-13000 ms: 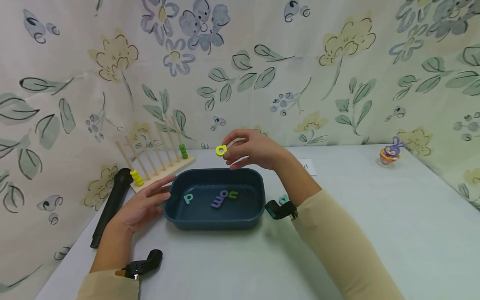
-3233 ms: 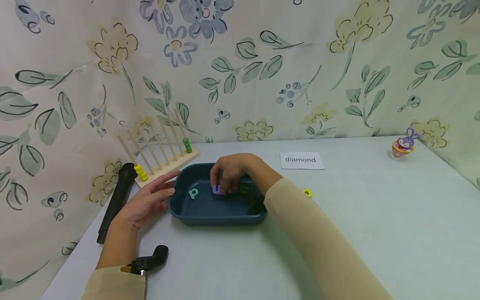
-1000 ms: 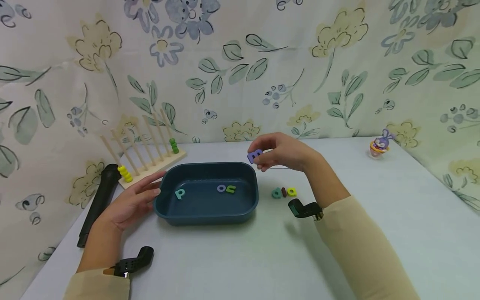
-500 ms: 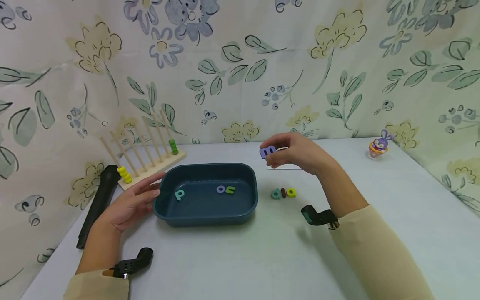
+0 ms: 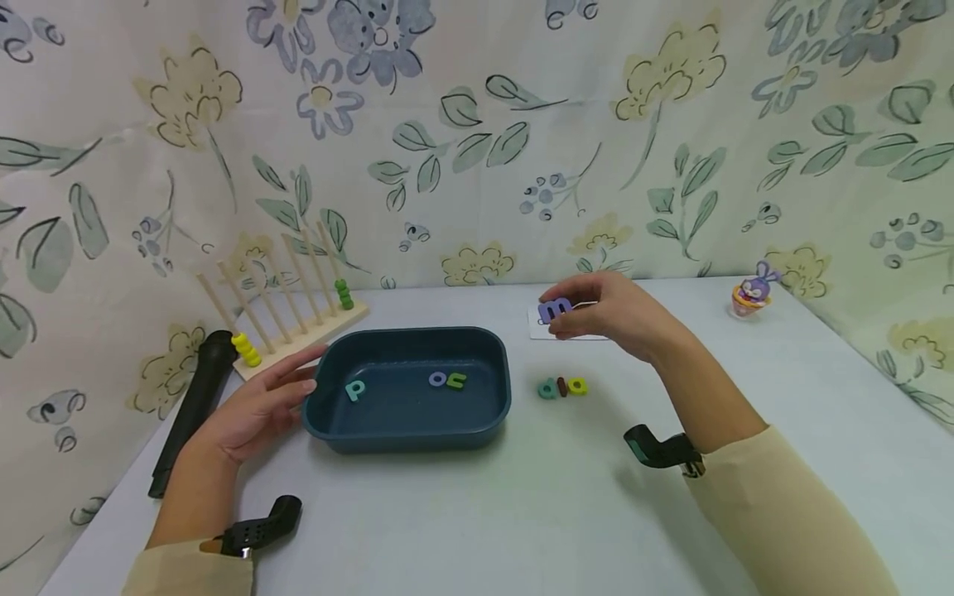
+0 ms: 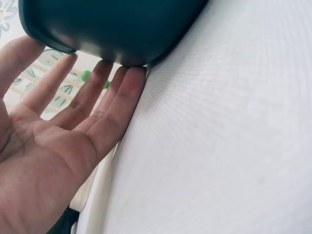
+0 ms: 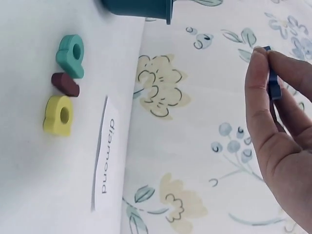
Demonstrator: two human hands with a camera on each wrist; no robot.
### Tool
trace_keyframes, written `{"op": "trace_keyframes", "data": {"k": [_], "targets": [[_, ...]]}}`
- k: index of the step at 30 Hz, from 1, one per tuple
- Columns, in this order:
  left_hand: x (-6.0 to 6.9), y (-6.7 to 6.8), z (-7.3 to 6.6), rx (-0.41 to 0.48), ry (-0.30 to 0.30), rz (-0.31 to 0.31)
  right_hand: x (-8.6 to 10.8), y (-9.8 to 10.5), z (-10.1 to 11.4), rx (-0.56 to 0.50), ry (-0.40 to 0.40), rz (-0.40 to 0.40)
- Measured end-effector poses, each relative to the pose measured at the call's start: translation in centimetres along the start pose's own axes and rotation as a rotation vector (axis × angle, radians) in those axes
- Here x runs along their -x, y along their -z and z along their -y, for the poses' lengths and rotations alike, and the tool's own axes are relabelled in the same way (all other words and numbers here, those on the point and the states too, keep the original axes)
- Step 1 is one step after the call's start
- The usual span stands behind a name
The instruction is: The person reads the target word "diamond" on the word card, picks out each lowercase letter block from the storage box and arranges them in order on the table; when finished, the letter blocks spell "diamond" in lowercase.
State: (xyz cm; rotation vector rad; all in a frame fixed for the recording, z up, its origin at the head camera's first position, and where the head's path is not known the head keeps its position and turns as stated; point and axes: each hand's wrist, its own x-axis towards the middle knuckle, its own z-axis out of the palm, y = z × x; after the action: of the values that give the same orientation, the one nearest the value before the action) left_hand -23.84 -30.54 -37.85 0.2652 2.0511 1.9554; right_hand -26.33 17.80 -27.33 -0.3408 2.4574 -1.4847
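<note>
1. Letter m, right of centre in the head view, pinched by the right hand above the worktop.
2. Letters d, i, a: in a row below it.
3. Tray, centre, holding p, o, n.
4. Left hand, left of centre: fingers extended, touching it.

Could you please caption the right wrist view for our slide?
Right hand pinching the letter m; teal letter, maroon piece, yellow letter and "diamond" card on the table.

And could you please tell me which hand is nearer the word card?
Right. The right hand, pinching the purple m, partly covers the word card in the head view; the left hand, farther off, touches the left end of the blue tray.
</note>
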Motion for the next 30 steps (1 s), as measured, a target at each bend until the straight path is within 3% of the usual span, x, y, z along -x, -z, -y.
{"op": "trace_keyframes", "data": {"k": [8, 26, 30], "targets": [[0.1, -0.1, 0.1, -0.014, 0.005, -0.003, 1.2, 0.9, -1.2, 0.031, 0.013, -0.002], [0.0, 0.1, 0.0, 0.0, 0.005, 0.01, 2.7, 2.9, -4.8, 0.283, 0.055, -0.004], [0.0, 0.2, 0.1, 0.015, -0.002, 0.02, 2.9, 3.4, -5.6, 0.331, 0.028, -0.015]]}}
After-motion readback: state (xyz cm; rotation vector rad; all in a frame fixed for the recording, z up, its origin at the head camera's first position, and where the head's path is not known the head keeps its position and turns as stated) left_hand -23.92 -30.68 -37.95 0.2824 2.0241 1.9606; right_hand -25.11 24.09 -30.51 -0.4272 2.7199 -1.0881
